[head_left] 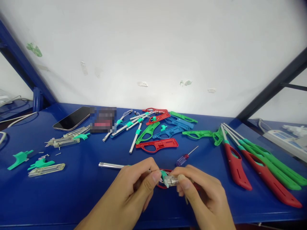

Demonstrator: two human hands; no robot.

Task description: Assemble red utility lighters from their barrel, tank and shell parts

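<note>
My left hand (136, 185) is closed in a pinch, with thumb and forefinger at a small part mostly hidden by the fingertips. Between thumb and fingers, my right hand (203, 191) grips a clear plastic lighter fuel tank (171, 181), its pale nozzle end turned toward my left hand. Under both hands lies a red lighter half-shell (163, 187), largely covered. Thin wires and a teal trigger piece (164, 174) show between the hands. A silver lighter tube (111, 165) sticks out to the left behind my left hand.
Several loose shell halves, including a red one (159, 145), and metal tubes (135, 137) lie behind the hands. A screwdriver (184, 159) is nearby. Assembled lighters (236, 167) lie right; clear tanks (46, 170), teal triggers (20, 158) and a phone (73, 118) left.
</note>
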